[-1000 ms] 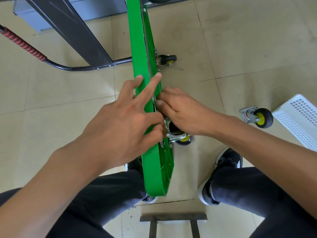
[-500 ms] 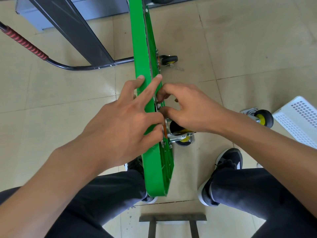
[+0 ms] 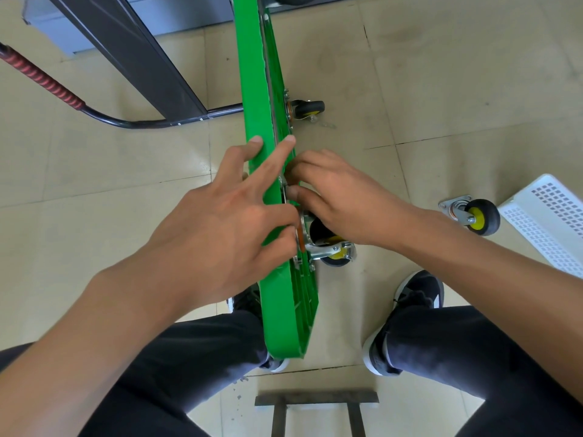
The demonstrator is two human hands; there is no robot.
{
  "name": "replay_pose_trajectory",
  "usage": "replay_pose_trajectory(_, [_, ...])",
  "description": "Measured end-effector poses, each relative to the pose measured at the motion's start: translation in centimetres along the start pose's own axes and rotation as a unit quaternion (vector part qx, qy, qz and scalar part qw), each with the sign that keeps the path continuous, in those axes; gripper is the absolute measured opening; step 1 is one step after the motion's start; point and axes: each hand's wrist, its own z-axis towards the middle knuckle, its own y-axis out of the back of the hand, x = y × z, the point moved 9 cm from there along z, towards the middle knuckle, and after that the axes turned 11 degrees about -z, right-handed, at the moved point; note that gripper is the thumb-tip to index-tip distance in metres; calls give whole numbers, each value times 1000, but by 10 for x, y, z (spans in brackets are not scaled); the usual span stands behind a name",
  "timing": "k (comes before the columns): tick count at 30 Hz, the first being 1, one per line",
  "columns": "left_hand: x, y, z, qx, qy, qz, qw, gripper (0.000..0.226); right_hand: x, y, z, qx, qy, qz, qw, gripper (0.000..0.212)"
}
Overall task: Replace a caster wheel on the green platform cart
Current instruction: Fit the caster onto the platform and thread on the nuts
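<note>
The green platform cart (image 3: 252, 74) stands on its edge between my legs, underside facing right. My left hand (image 3: 214, 234) grips its upper edge: two fingers lie straight along it, the others curl over onto the mounting plate. My right hand (image 3: 340, 197) is against the underside, just above the near caster wheel (image 3: 334, 247), thumb and fingertips pinching a small fastener that they mostly hide. A second caster (image 3: 307, 108) is mounted farther up the cart. A loose black and yellow caster (image 3: 476, 216) lies on the floor to the right.
A white perforated basket (image 3: 549, 222) sits at the right edge, beside the loose caster. The cart's black handle with a red grip (image 3: 41, 80) and a dark metal post (image 3: 142, 55) are at upper left. My shoe (image 3: 410, 307) and a metal frame (image 3: 315, 402) are below.
My right hand's fingers lifted and curled at the mounting plate, then closed back down on the fastener. My left hand and the cart have stayed put.
</note>
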Motion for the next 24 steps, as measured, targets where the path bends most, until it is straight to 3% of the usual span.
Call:
replay_pose_trajectory(6, [0, 0, 0, 1, 1, 0, 1000, 43, -8, -5, 5, 29, -41, 48, 998, 35])
replay_pose_trajectory(10, [1, 0, 0, 2, 1, -6, 1000, 43, -14, 2, -1, 23, -68, 74, 995, 18])
replay_pose_trajectory(13, [1, 0, 0, 2, 1, -4, 1000, 42, -13, 2, -1, 22, -52, 78, 995, 25])
replay_pose_trajectory(19, [1, 0, -1, 1, 3, -13, 1000, 43, -8, 2, 0, -2, -15, 56, 998, 18])
replay_pose_trajectory(24, [1, 0, -1, 2, 1, -4, 1000, 44, -6, -4, -1, 23, -31, 91, 995, 17])
